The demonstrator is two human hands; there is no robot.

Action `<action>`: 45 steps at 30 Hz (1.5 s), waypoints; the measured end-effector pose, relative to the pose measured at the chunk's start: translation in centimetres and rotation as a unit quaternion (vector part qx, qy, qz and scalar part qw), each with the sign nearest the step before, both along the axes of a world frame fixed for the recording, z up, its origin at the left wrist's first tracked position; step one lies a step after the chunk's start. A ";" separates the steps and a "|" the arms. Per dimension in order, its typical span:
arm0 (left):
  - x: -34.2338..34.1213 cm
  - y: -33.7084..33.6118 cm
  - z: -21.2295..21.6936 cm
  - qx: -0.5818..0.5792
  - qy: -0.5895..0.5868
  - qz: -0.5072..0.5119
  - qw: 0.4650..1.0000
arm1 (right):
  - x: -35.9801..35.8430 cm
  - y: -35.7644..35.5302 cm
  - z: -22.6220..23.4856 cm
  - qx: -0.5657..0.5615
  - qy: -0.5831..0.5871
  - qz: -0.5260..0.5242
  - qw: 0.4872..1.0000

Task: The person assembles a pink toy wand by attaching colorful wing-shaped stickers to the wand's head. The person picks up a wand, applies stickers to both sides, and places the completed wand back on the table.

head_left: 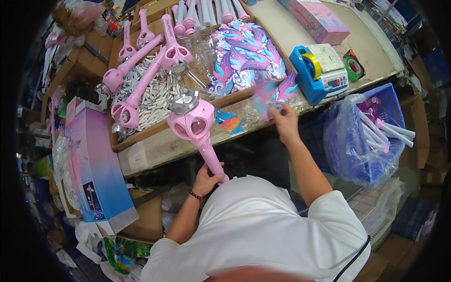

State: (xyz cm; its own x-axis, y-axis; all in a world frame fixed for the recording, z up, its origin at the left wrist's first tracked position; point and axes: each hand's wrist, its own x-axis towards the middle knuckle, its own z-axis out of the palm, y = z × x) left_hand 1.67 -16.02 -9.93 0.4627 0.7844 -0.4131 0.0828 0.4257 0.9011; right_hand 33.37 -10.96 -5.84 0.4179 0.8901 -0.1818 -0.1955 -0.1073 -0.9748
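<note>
Pink wand (197, 134) points up-left, left fingers (206, 177) wrapping handle; right fingers (280, 113) pinch wing piece (268, 93).

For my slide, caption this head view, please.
Left hand grips a pink toy wand; right hand lifts a wing piece.

Prob. toy-packing workshop; wand parts (141, 89), boxes (96, 164)

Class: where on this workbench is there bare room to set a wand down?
Bare bench top lies between the pink box and the scale. A thin strip runs along the front edge. The wand trays and wing pile are crowded.
</note>
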 end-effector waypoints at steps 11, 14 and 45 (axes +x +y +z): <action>1.2 0.5 -0.7 -0.021 -0.036 -0.036 0.998 | 5.2 1.3 -1.2 -0.111 0.026 -0.121 0.986; 1.0 0.0 -0.6 -0.008 -0.042 0.009 0.999 | 5.0 1.7 -1.5 -0.095 0.002 -0.114 0.989; 2.9 8.5 7.1 0.215 -0.091 -0.028 0.972 | -12.3 -1.4 -0.5 0.064 0.025 0.341 0.938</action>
State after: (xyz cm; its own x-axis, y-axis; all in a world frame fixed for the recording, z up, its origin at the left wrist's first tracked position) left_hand 4.62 -7.55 -2.82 0.5441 0.8381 0.0403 -0.0826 0.0056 0.9966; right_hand 21.08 -12.36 -6.30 -0.2622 0.9632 -0.0586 -0.1707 -0.1061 -0.9796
